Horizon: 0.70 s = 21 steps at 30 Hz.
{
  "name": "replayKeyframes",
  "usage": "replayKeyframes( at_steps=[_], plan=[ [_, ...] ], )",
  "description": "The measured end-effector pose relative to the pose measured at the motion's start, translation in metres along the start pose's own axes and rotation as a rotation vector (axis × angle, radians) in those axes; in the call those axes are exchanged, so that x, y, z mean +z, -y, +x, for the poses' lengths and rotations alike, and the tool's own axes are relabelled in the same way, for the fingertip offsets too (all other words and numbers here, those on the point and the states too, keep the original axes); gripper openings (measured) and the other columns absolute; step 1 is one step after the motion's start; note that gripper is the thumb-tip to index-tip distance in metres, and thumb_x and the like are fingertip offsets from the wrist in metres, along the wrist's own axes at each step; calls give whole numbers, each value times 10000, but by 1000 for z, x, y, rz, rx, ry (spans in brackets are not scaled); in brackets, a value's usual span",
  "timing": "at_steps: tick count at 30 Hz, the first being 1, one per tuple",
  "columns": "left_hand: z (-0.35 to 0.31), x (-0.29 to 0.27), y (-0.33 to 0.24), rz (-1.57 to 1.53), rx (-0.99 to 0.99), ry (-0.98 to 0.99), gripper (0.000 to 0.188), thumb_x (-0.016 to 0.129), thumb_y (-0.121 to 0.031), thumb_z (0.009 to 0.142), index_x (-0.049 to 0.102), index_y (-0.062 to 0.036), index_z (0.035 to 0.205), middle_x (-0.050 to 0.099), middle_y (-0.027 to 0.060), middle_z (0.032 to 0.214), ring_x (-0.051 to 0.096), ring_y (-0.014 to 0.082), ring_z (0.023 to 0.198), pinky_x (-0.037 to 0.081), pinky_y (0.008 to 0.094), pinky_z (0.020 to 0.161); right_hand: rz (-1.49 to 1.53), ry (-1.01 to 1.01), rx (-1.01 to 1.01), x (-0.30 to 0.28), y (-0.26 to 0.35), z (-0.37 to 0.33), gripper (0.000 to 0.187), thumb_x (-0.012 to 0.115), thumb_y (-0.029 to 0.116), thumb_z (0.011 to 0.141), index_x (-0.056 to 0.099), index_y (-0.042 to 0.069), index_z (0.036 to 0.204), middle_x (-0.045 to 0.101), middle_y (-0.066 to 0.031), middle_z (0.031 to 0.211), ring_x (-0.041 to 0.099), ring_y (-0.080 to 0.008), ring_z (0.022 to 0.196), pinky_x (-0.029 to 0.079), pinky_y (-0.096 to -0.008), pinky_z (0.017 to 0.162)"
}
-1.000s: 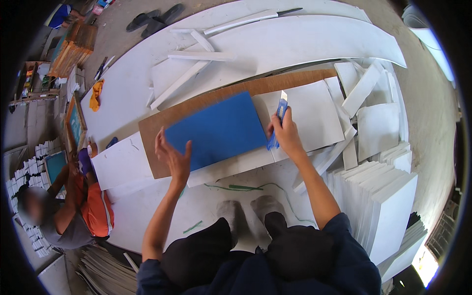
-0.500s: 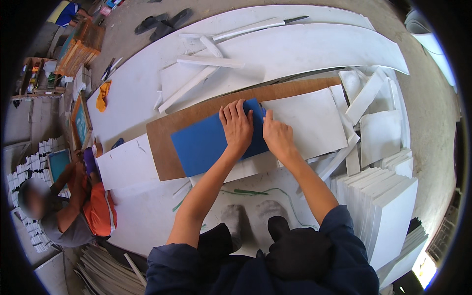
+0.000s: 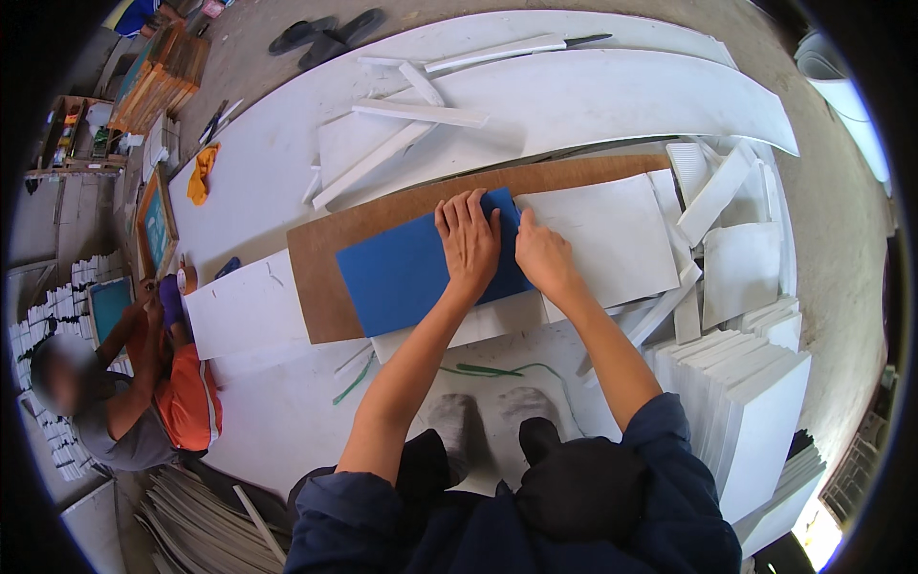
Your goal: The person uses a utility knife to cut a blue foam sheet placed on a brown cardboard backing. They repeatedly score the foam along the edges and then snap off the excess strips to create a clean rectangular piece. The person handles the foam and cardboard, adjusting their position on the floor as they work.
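Observation:
A blue rectangular board (image 3: 397, 273) lies at a slant over a white sheet (image 3: 607, 234). Beneath both is a brown wooden board (image 3: 316, 287). My left hand (image 3: 469, 239) presses flat on the blue board near its right end, fingers stretched forward. Beside that board's right edge, my right hand (image 3: 543, 253) is closed around a small blue utility knife (image 3: 517, 208), mostly hidden by the fingers. Its tip is by the far right corner of the blue board. A thin straight line runs across the white sheet below the right hand.
White offcut strips (image 3: 421, 115) lie ahead, near a dark-bladed knife (image 3: 588, 39). Stacked white panels (image 3: 736, 402) stand at the right, beside more scraps. At the left sits another person (image 3: 124, 402) in orange trousers. A green strap (image 3: 488, 369) lies near my feet.
My right hand has slid slightly farther away along the blue board's edge. The left hand stays pressed on the board. At the left, the other person's arms have shifted. The whole view has moved slightly.

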State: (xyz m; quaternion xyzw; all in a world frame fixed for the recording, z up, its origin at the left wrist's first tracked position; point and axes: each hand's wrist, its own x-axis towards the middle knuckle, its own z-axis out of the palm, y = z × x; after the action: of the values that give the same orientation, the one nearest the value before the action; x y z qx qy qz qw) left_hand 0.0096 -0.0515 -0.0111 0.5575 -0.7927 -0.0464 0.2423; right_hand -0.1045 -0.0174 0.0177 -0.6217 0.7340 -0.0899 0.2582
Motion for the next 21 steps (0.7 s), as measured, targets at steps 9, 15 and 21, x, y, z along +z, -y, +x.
replayKeyframes(
  at_steps=[9, 15, 21],
  plan=[
    [0, -3, 0, -6, 1, -13, 324, 516, -197, 849, 456, -48, 1130, 486, 117, 1066, 417, 279, 1058, 242, 435, 993, -55, 150, 57, 0, -12, -51, 156, 430, 129, 856, 428, 5, 951, 618, -225, 721, 623, -374, 719, 485, -469, 670],
    [1, -5, 0, -9, -5, -20, 331, 527, -197, 838, 453, -54, 1128, 481, 109, 1050, 421, 272, 1039, 242, 425, 990, -99, -42, 42, -14, 3, -36, 162, 433, 188, 888, 434, 26, 894, 617, -180, 653, 630, -349, 660, 497, -442, 612],
    [1, -3, 1, -50, 4, -32, 335, 539, -183, 828, 453, -53, 1125, 480, 114, 1048, 417, 279, 1038, 247, 422, 975, -65, -84, -17, -7, 6, -3, 153, 425, 173, 885, 434, 20, 885, 619, -179, 661, 628, -352, 670, 500, -436, 612]
  ],
)
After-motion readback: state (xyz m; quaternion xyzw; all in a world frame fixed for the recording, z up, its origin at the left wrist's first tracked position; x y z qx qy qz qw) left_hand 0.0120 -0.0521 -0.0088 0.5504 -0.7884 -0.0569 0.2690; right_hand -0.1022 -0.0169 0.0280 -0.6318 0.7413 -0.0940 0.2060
